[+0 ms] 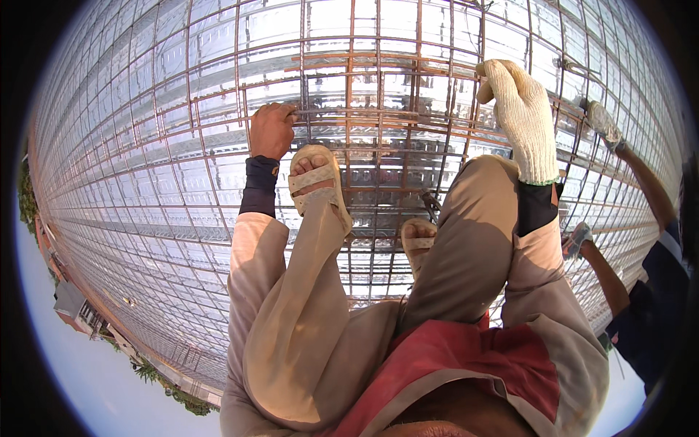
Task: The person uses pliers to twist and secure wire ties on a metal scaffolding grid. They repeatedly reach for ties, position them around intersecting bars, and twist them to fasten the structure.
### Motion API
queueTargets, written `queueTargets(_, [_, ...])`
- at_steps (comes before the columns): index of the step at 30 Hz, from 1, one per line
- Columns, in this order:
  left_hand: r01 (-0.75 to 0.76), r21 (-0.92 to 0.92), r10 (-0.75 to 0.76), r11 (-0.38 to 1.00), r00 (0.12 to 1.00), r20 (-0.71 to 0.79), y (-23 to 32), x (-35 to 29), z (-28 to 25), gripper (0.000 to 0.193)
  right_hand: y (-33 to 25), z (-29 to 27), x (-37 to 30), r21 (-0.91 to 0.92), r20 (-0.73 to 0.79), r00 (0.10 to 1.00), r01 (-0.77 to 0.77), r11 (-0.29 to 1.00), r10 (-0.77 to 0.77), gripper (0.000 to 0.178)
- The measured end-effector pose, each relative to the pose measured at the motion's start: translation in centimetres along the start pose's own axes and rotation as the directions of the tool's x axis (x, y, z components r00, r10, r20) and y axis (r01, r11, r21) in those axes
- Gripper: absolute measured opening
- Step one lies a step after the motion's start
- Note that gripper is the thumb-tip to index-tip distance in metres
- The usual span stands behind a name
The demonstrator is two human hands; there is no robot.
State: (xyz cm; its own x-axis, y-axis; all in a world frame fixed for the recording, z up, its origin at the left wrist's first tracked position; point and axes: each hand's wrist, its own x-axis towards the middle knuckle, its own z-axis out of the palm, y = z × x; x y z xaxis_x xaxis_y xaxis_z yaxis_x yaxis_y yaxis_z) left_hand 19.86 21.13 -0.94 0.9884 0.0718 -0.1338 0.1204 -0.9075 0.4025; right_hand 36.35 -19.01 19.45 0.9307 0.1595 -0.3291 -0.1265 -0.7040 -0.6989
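left hand [272, 131]: curled on rebar [357, 112] | right hand [518, 105] (gloved): near grid [378, 36]

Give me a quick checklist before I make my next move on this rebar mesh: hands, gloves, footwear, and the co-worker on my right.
1. Left hand on the rebar: ok, fingers curled at a bar.
2. Right hand gripping a bar: cannot tell, fingertips bent beside the mesh.
3. Both hands gloved: not ok, white knit glove on the right, left bare.
4. Closed footwear: not ok, open-toed sandals.
5. Co-worker's gloved hands apart from yours: ok.
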Motion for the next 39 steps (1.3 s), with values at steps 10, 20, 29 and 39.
queueTargets(10, [-0.009,0.002,0.009,1.000,1.000,-0.015,0.5,0.0,-0.3,0.019,14.9,5.0,6.0,-0.482,-0.360,0.879,0.112,0.869,-0.313,0.026])
queueTargets(20, [-0.032,0.002,0.032,0.999,0.998,-0.046,0.6,-0.1,-0.4,0.018,15.4,8.7,5.6,-0.443,-0.237,0.885,0.269,0.855,-0.401,0.019])
queueTargets(29, [-0.058,0.004,0.058,0.998,0.996,-0.064,1.3,0.3,-0.6,0.016,17.7,10.9,5.8,-0.302,-0.165,0.920,0.295,0.906,-0.355,0.023])
queueTargets(39, [0.009,0.020,-0.008,1.000,0.998,-0.060,0.8,0.2,0.2,0.014,18.0,11.3,6.0,-0.298,-0.207,0.897,0.322,0.899,-0.390,0.022])
